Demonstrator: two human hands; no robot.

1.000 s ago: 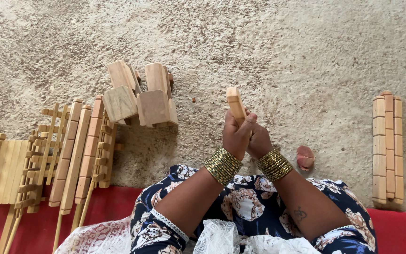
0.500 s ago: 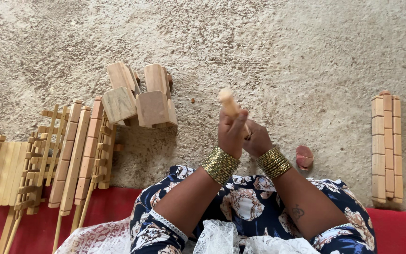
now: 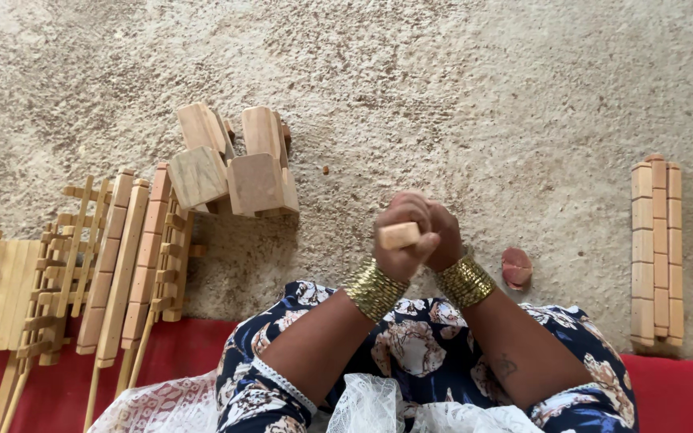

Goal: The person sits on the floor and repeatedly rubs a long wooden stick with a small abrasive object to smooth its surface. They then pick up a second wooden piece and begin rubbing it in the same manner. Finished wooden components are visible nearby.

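My left hand [image 3: 405,232] and my right hand [image 3: 445,237] are pressed together in front of me above the sandy ground, both wearing gold bangles. They grip a small light wooden block [image 3: 399,236], whose squared end points back toward me between my left fingers. Most of the block is hidden inside my fists.
Several chunky wooden blocks [image 3: 230,160] stand to the left. Wooden ladder-like frames and sticks [image 3: 114,256] lie further left on the ground and a red mat [image 3: 58,385]. A row of stacked wooden pieces [image 3: 656,248] lies at the right, a reddish lump [image 3: 516,267] nearer.
The wooden block stood upright above my hands; it has now been tipped down and turned, so its end faces me. Both hands have dropped slightly.
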